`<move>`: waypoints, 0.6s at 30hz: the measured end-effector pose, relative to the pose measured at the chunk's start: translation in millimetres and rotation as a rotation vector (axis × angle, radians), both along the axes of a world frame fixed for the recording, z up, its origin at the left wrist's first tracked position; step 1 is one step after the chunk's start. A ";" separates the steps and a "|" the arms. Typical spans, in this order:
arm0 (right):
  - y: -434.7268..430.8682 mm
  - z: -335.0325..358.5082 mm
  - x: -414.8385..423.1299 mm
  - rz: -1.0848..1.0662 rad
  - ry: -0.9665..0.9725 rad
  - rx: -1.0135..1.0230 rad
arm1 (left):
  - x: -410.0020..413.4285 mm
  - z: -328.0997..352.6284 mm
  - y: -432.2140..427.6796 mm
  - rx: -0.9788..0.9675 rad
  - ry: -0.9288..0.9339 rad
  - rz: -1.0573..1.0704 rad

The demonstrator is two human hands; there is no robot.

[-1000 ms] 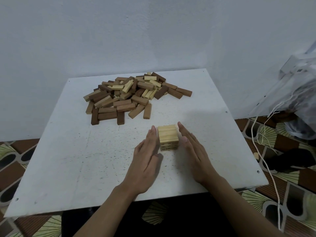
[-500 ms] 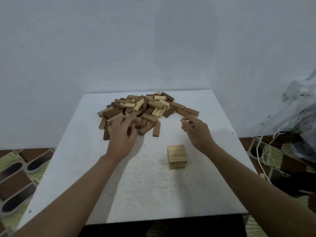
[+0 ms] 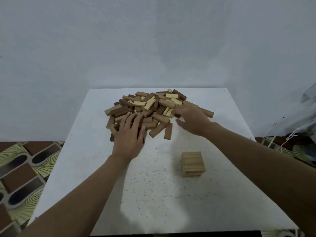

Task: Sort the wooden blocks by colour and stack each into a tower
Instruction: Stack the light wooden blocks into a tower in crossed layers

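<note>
**Hands taken off the pale tower and laid on the pile**

A second ago the small pale tower (image 3: 192, 164) was flanked by both flat palms. It has since been let go and is now left standing alone, square and upright, at about 3 o'clock from the middle of the white table (image 3: 82, 177), well apart from either hand. Both hands have been carried up to the loose pile (image 3: 153, 108) of mixed blocks at 12 o'clock on the table.

The left hand (image 3: 128, 135) is laid flat on the pile's 7 o'clock edge, its fingers straight and spread wide over brown blocks (image 3: 159, 129). Nothing is seen to be gripped by it. The right hand (image 3: 193, 120) is stretched in from the pile's 3 o'clock side, with the fingers extended toward a few pale blocks (image 3: 168, 111) and the thumb held apart below them. No block is seen to be pinched there, though the fingertips are partly hidden.

The squaring of the tower is judged finished for now, and the picking of more blocks is judged to have begun. More pale blocks (image 3: 138, 103) are left on top of the pile, so the pale tower is judged far from complete. No brown tower is to be seen yet.
</note>
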State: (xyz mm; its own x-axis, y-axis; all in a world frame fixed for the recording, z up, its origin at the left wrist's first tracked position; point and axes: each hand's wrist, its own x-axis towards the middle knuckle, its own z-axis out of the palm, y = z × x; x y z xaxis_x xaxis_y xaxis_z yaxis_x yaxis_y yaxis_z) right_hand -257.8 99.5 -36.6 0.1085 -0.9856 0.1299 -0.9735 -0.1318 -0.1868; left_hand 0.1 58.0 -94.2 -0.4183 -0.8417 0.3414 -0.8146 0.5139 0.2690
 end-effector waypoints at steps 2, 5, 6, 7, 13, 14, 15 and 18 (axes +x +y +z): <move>-3.6 -2.0 0.4 0.001 0.025 -0.023 | 0.1 0.5 0.8 -0.005 0.006 -0.011; -8.3 -8.6 1.2 0.005 0.038 -0.047 | 1.4 -1.3 -0.4 -0.004 -0.032 -0.009; -10.6 -10.8 1.0 0.006 0.038 -0.058 | 1.4 -2.3 -1.6 0.002 -0.040 -0.008; -12.2 -12.9 1.2 0.007 0.032 -0.073 | 1.9 -3.2 -2.1 0.002 -0.049 -0.009; -20.1 -15.0 0.2 0.056 -0.021 -0.162 | 0.8 -5.3 -3.7 -0.009 -0.021 -0.003; -20.5 -14.3 -0.3 0.063 -0.028 -0.153 | 0.6 -6.1 -4.0 -0.013 -0.016 -0.001; -20.8 -13.7 -1.1 0.067 -0.035 -0.136 | 0.5 -6.7 -4.4 -0.019 -0.015 0.001; -22.6 -14.5 -5.1 0.080 -0.026 -0.107 | 0.0 -7.5 -4.8 -0.020 -0.008 0.004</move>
